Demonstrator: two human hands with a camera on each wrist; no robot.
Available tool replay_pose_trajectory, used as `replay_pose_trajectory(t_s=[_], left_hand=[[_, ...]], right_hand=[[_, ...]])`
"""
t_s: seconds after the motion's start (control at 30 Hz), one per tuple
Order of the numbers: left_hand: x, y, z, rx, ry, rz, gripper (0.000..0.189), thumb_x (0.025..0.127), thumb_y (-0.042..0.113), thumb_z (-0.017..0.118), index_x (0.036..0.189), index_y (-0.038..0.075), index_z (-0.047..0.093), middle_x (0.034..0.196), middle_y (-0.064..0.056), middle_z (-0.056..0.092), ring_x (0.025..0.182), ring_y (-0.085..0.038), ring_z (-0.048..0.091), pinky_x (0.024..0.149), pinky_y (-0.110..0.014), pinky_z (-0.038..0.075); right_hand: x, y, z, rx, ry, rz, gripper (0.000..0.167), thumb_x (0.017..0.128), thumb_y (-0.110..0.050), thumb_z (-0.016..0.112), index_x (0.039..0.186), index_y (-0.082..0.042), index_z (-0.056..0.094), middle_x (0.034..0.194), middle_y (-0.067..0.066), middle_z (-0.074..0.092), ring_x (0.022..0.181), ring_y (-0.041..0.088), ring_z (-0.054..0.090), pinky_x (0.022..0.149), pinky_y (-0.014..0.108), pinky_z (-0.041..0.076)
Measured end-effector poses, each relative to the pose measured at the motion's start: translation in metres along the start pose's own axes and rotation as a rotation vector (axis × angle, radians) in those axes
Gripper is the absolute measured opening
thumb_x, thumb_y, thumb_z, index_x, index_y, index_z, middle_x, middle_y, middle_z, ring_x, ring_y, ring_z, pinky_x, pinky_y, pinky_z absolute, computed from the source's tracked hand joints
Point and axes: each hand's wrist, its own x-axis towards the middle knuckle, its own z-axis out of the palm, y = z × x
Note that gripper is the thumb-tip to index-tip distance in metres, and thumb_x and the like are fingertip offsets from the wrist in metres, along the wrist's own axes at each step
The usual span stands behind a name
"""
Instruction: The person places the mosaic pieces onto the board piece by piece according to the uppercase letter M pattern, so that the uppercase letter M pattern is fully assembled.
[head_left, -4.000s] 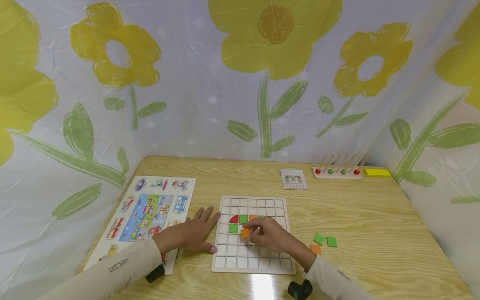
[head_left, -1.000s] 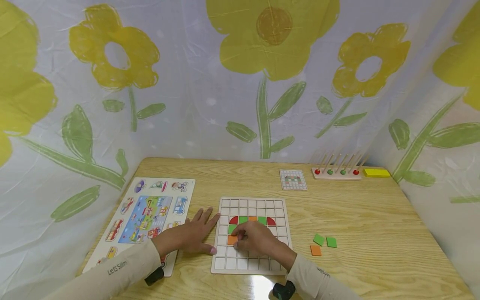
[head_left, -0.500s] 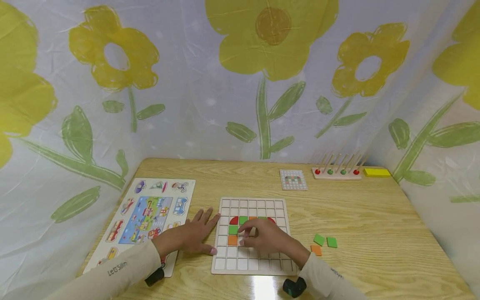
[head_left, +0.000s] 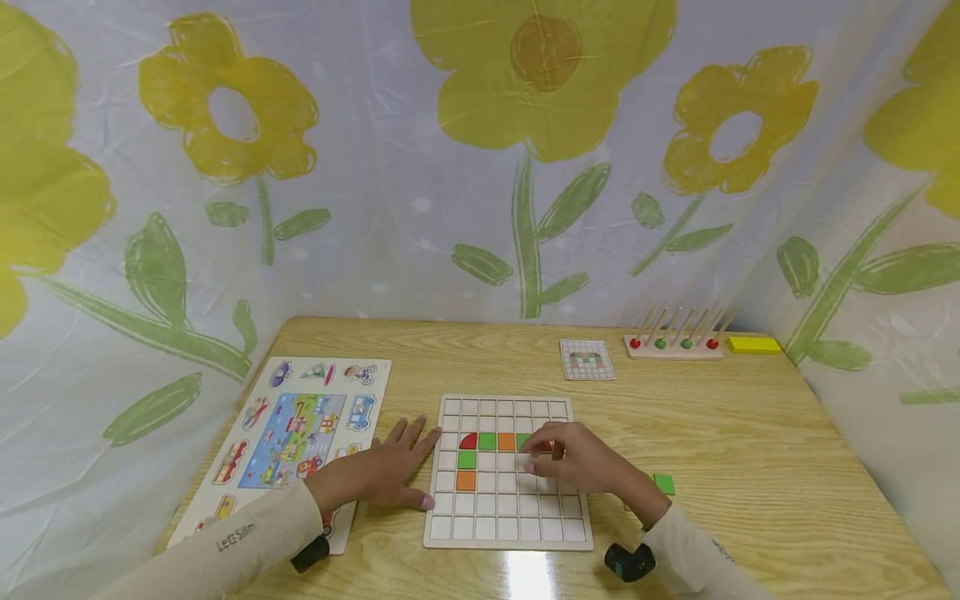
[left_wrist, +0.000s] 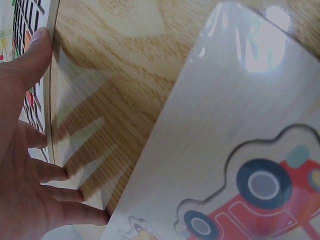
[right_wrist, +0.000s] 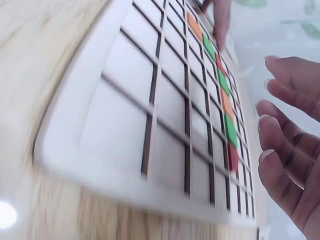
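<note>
A pale grid board (head_left: pixel 486 527) lies in front of me. Its upper row of coloured tiles runs from a red quarter-round (head_left: pixel 468 442) through a green square and an orange square (head_left: pixel 507 442) to a red tile (right_wrist: pixel 232 157) at the right end. Below the left end sit a green square (head_left: pixel 467 459) and an orange square (head_left: pixel 466 481). My left hand (head_left: pixel 393 467) rests on the table with fingers spread, thumb and fingertips at the board's left edge. Over the board's right side hovers my right hand (head_left: pixel 573 457), fingers loosely bent around nothing, partly hiding the row.
At left lies a vehicle picture puzzle (head_left: pixel 296 442), partly under my left forearm. A printed grid card (head_left: pixel 587 360), a peg rack (head_left: pixel 675 350) with beads and a yellow block (head_left: pixel 753 345) lie farther back. A loose green tile (head_left: pixel 663 484) shows beside my right forearm, which hides other tiles.
The orange square my right hand held four seconds ago now sits below the left green square. The right hand has let go and moved right; the left hand has stayed put.
</note>
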Motion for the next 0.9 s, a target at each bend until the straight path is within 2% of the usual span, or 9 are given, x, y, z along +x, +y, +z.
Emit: replay_pose_trajectory(t_s=[0.3, 0.57, 0.9], left_hand=[[0.000, 0.001, 0.000, 0.003, 0.004, 0.005, 0.105, 0.086, 0.062, 0.068, 0.162, 0.013, 0.016, 0.168, -0.022, 0.006, 0.152, -0.051, 0.008, 0.109, -0.075, 0.025], [0.000, -0.002, 0.000, 0.001, 0.000, 0.006, 0.105, 0.086, 0.062, 0.067, 0.163, 0.015, 0.013, 0.168, -0.020, 0.004, 0.153, -0.049, 0.006, 0.111, -0.074, 0.023], [0.001, -0.001, 0.001, -0.002, 0.001, 0.009, 0.104, 0.087, 0.061, 0.067, 0.163, 0.016, 0.013, 0.168, -0.020, 0.004, 0.153, -0.048, 0.006, 0.111, -0.074, 0.023]], right_hand=[[-0.024, 0.018, -0.018, 0.033, 0.036, 0.052, 0.022, 0.094, -0.026, 0.072, 0.110, -0.013, 0.076, 0.099, -0.004, 0.071, 0.067, 0.006, 0.054, 0.060, 0.023, 0.048], [-0.042, 0.031, -0.030, 0.037, 0.077, 0.019, 0.017, 0.094, -0.020, 0.072, 0.107, -0.009, 0.076, 0.099, 0.004, 0.073, 0.066, 0.006, 0.055, 0.059, 0.023, 0.049], [-0.072, 0.053, -0.049, 0.007, 0.112, 0.065, 0.023, 0.097, -0.024, 0.069, 0.111, -0.007, 0.074, 0.100, 0.001, 0.070, 0.066, 0.005, 0.057, 0.058, 0.025, 0.050]])
